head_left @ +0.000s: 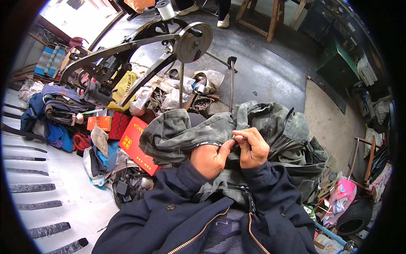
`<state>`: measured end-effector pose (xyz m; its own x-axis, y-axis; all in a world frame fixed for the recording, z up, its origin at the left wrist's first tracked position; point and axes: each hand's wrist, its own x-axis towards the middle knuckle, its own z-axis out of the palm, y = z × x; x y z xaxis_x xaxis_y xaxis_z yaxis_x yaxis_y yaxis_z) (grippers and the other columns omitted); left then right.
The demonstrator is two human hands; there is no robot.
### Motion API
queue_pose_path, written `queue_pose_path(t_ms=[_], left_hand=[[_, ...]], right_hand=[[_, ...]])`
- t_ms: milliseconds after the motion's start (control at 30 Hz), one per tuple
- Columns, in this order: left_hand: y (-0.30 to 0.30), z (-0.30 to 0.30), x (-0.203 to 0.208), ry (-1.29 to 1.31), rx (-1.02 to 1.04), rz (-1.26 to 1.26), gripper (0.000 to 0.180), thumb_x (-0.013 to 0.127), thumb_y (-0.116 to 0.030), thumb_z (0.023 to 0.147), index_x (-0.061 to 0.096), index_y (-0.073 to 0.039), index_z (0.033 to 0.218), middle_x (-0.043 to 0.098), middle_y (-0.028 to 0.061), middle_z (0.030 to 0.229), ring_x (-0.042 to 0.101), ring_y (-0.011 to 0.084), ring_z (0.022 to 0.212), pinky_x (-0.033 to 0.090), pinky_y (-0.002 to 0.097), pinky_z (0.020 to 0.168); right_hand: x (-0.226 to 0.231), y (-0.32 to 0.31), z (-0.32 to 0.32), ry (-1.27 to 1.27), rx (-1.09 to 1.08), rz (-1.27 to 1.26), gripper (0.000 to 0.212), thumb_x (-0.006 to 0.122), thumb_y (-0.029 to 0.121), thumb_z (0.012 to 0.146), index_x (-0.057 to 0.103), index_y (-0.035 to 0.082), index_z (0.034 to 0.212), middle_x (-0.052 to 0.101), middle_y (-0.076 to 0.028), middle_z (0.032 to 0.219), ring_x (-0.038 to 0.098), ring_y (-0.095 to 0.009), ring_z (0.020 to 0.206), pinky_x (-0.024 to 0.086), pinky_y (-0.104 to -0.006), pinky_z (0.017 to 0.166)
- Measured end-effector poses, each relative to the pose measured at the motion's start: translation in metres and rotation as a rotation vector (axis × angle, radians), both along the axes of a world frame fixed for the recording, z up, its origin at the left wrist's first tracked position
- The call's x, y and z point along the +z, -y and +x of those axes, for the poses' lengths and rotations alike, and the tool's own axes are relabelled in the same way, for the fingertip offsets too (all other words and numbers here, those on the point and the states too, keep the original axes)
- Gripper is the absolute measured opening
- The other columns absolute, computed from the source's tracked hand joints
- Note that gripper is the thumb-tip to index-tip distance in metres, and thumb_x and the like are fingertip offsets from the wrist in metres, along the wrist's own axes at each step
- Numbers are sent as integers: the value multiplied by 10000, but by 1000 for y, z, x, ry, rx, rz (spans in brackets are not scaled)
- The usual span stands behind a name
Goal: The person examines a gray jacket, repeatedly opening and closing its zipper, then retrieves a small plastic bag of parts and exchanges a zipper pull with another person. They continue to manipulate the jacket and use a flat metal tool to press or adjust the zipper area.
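A grey-green garment (pixel 186 131) with black zips lies bunched across my lap. My left hand (pixel 209 161) is closed on its edge, where a black band with white lettering (pixel 207 142) runs along the cloth. Close beside it, my right hand (pixel 253 149) is pinched, with thumb and fingers pressed together near the end of that band. A small dark bit shows at those fingertips, too small to name. One dark zip (pixel 289 116) curves over the cloth to the right of my hands.
Ahead on the left stands a hand-cranked sewing machine (pixel 148 46) with a large wheel and a white thread spool (pixel 165 9). A red box (pixel 137 146), bags and cloth crowd my left. A wooden stool (pixel 264 19), green box (pixel 337 65) and tyre (pixel 354 218) stand farther out.
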<state>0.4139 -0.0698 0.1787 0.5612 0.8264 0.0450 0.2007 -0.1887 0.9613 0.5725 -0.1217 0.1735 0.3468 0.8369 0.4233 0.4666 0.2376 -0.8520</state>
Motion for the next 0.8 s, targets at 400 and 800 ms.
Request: queue_pose_path(t_ms=[400, 800], left_hand=[[20, 3, 8, 65, 94, 229, 240, 591, -99, 1090, 722, 39, 1237, 755, 159, 1165, 708, 298, 1086, 511, 366, 1007], [39, -11, 9, 205, 145, 29, 309, 565, -134, 1121, 682, 66, 1325, 743, 127, 1279, 677, 208, 1184, 483, 321, 1055]], right_hand=[[-11, -22, 23, 68, -241, -25, 91, 689, -29, 937, 708, 15, 859, 649, -124, 807, 659, -267, 712, 509, -334, 665], [-31, -35, 44, -318, -349, -127, 292, 626, 190, 1110, 726, 41, 879, 627, 67, 787, 506, -38, 704, 414, -218, 648]])
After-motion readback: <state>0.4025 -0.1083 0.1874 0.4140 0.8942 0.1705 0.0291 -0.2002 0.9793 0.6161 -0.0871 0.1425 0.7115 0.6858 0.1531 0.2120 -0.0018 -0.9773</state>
